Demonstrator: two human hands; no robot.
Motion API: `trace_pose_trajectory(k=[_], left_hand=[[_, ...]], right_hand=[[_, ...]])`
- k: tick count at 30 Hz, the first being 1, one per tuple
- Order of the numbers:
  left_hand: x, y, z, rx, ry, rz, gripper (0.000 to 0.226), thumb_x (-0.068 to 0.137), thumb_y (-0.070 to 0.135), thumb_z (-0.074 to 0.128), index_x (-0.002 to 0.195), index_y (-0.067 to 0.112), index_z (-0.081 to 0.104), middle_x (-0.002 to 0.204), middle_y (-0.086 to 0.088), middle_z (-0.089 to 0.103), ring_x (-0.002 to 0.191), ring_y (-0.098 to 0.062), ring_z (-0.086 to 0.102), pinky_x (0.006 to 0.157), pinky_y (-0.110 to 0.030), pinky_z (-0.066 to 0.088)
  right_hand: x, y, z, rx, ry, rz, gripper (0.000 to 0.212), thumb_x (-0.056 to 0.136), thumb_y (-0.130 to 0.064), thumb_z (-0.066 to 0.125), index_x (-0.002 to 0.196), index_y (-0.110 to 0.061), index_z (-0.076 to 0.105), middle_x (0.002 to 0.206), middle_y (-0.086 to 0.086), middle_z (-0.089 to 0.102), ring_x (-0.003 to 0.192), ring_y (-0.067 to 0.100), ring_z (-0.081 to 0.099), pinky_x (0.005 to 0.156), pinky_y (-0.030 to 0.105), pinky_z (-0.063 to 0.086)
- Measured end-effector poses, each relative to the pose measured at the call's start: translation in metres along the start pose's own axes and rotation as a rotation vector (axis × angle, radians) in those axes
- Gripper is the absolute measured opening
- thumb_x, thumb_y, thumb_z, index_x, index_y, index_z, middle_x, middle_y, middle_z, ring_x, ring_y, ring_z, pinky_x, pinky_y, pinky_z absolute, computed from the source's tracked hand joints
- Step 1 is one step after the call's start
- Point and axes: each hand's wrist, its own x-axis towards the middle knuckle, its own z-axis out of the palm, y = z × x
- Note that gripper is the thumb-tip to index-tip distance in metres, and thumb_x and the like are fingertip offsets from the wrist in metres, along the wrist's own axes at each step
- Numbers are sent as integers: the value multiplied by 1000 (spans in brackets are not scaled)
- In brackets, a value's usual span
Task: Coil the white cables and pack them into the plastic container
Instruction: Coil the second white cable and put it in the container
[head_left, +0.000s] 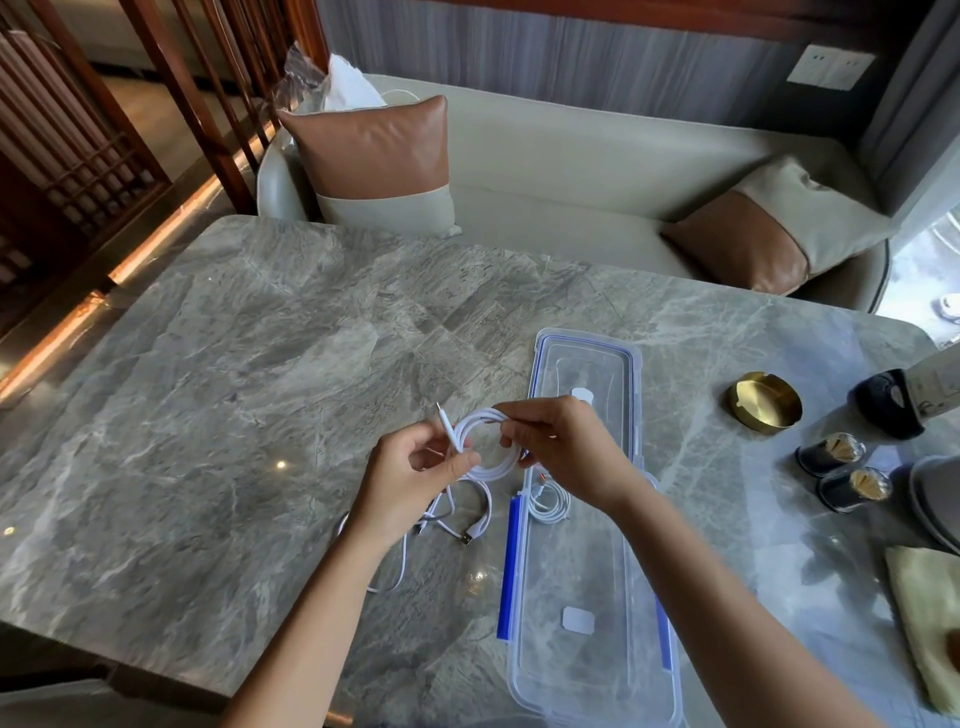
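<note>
The right hand (566, 457) covers part of the coiled white cable (491, 469) and the plastic container's (571, 566) far end. The left hand (415, 467) hides stretches of the loose cables (483, 512) on the desk (234, 389). The picture's right edge cuts off a yellow cloth (924, 623) and a grey rounded object (935, 499). The plug types are too small to tell.

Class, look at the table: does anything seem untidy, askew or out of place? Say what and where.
Only the loose white cables, sprawled in a tangle on the table left of the plastic container, not yet coiled. Nothing looks spilled or damaged.
</note>
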Motion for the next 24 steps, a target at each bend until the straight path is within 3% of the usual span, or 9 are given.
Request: trace_pose_trajectory(k=[3, 7, 11, 14, 17, 19, 22, 24], left_hand=[[-2, -1, 4, -148, 27, -76, 12, 80, 8, 68, 91, 6, 73, 70, 6, 68, 61, 4, 58, 57, -11, 48], [-6, 0, 11, -311, 110, -137, 7, 81, 14, 67, 82, 9, 71, 62, 3, 56, 52, 1, 49, 52, -12, 45], [-9, 4, 21, -463, 171, -189, 7, 82, 15, 65, 82, 14, 72, 75, -2, 63, 54, 1, 51, 65, -20, 47], [-9, 6, 25, -512, 218, -178, 9, 83, 15, 64, 87, 14, 72, 77, -3, 63, 49, 0, 49, 60, -17, 45], [-9, 7, 27, -444, 246, -129, 8, 82, 17, 66, 85, 17, 73, 70, 6, 69, 51, -2, 54, 50, -15, 44], [-8, 9, 26, -372, 199, -91, 9, 82, 16, 65, 85, 20, 73, 74, 10, 74, 64, 1, 63, 58, -12, 48], [-5, 10, 20, -170, 118, -38, 13, 80, 17, 68, 81, 29, 74, 86, 8, 73, 82, -3, 62, 77, -15, 47], [-3, 11, 16, -137, 104, -40, 10, 79, 18, 70, 78, 28, 75, 84, 0, 70, 74, -6, 58, 71, -18, 47]], right_hand=[[-2, 2, 5, 66, 91, 8, 19, 89, -10, 57, 100, -16, 72, 68, -5, 65, 65, 24, 66, 65, 32, 58], [-5, 1, 12, 157, 145, 6, 21, 89, -10, 59, 102, -19, 72, 68, -9, 66, 62, 11, 63, 58, 16, 52], [-5, -2, 13, 235, 152, 16, 24, 90, -7, 58, 98, -26, 70, 70, -3, 64, 65, 15, 62, 63, 25, 56], [-6, -4, 13, 271, 182, 17, 24, 89, -6, 58, 96, -26, 70, 70, 0, 64, 64, 15, 61, 63, 25, 56], [-8, -7, 15, 286, 234, 13, 26, 89, -5, 59, 95, -27, 70, 69, -4, 64, 66, 12, 61, 62, 25, 56], [-9, -7, 15, 290, 280, 18, 30, 88, -5, 60, 91, -33, 70, 65, -10, 65, 66, 9, 62, 60, 23, 56], [-10, -8, 13, 302, 319, 23, 43, 86, -3, 62, 83, -45, 68, 62, -15, 67, 67, 9, 63, 60, 24, 57], [-10, -9, 12, 315, 308, 10, 43, 86, -2, 62, 83, -45, 68, 63, -16, 68, 67, 8, 62, 60, 23, 57]])
